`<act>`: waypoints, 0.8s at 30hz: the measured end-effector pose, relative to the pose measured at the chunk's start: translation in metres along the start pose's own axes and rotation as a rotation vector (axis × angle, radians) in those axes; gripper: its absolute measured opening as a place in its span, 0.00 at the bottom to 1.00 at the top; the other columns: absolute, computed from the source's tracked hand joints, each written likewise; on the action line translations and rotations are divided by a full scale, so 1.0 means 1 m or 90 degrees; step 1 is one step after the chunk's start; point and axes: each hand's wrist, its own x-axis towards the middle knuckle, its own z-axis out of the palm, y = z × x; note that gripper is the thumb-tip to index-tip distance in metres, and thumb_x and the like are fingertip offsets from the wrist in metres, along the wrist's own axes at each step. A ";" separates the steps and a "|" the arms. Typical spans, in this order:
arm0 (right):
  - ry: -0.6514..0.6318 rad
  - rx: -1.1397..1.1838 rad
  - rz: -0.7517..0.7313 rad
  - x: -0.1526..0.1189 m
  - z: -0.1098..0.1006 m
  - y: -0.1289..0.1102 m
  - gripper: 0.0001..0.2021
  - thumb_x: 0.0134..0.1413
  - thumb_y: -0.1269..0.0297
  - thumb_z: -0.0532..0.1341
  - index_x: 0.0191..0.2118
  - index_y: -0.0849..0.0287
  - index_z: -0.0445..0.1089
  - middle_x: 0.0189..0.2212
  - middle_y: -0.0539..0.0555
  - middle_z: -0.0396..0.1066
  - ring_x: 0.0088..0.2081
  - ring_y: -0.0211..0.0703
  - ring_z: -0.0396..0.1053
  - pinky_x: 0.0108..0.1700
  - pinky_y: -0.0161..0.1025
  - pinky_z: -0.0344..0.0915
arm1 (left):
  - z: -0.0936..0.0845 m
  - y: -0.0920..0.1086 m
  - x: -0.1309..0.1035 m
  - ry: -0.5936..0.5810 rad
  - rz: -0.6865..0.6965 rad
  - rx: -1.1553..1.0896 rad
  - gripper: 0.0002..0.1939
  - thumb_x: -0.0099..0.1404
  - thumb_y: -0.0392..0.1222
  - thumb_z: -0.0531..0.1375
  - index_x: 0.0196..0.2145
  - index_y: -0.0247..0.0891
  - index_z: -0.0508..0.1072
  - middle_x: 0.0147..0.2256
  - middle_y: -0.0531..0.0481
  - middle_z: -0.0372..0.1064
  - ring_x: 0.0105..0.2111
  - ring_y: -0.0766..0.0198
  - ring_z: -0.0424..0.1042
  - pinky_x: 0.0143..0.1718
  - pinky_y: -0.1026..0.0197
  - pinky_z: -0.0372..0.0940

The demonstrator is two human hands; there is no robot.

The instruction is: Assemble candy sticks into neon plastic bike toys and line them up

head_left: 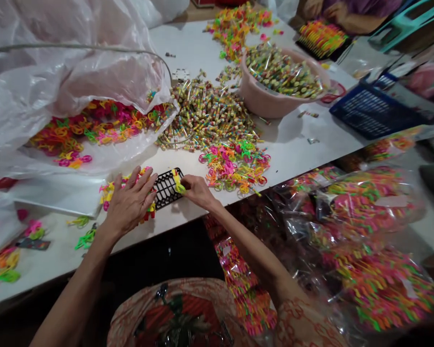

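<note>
At left on the white table (292, 142), a plastic bag (104, 67) gaping open, with loose bright pieces (112, 123) inside. Near the front edge, palm down with fingers extended and a little parted, left hand (133, 200) over colourful pieces (107, 195) at the left part of a black rack (164, 190). Set lengthwise from lower left to upper right, roughly along the table edge, with bare mesh toward the right end. At that end, crosswise to the length, a yellow piece (176, 180), pinched between thumb and forefinger of right hand (198, 192). Behind, a heap of small wrapped tubes (210, 113); just right, a bright pile (235, 168); farther right, a full pink basin (264, 102), then a blue basket (369, 115).
</note>
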 end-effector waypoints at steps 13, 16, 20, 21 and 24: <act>0.213 0.233 0.030 -0.008 0.037 -0.009 0.02 0.44 0.70 0.65 0.27 0.59 0.72 0.30 0.50 0.69 0.35 0.40 0.67 0.39 0.37 0.65 | -0.002 0.003 0.000 0.075 -0.005 -0.072 0.24 0.70 0.49 0.48 0.61 0.45 0.61 0.64 0.44 0.56 0.66 0.50 0.49 0.64 0.37 0.33; 0.242 0.247 -0.003 -0.010 0.038 -0.025 0.01 0.46 0.67 0.65 0.29 0.57 0.74 0.31 0.51 0.69 0.36 0.40 0.67 0.40 0.37 0.66 | -0.010 0.007 0.003 0.157 0.018 -0.157 0.20 0.67 0.52 0.54 0.55 0.47 0.68 0.58 0.46 0.67 0.61 0.52 0.59 0.64 0.37 0.33; 0.141 0.353 -0.007 -0.011 0.021 -0.047 0.06 0.44 0.63 0.67 0.29 0.58 0.73 0.33 0.51 0.68 0.36 0.38 0.67 0.37 0.35 0.66 | -0.025 0.007 0.013 0.136 0.020 -0.356 0.17 0.69 0.48 0.49 0.49 0.46 0.73 0.42 0.51 0.77 0.44 0.61 0.73 0.62 0.46 0.49; 0.086 0.389 -0.002 -0.012 0.014 -0.050 0.07 0.42 0.63 0.68 0.29 0.59 0.72 0.32 0.50 0.67 0.35 0.37 0.66 0.36 0.35 0.66 | -0.029 0.006 0.015 0.107 0.020 -0.397 0.18 0.70 0.48 0.49 0.49 0.44 0.73 0.41 0.49 0.77 0.43 0.61 0.73 0.59 0.48 0.55; -0.074 0.437 0.005 -0.016 -0.001 -0.049 0.09 0.40 0.64 0.67 0.29 0.60 0.70 0.27 0.46 0.65 0.29 0.35 0.65 0.33 0.34 0.64 | -0.034 0.005 0.019 0.018 0.033 -0.430 0.21 0.69 0.50 0.48 0.52 0.40 0.72 0.45 0.45 0.76 0.46 0.58 0.72 0.53 0.52 0.62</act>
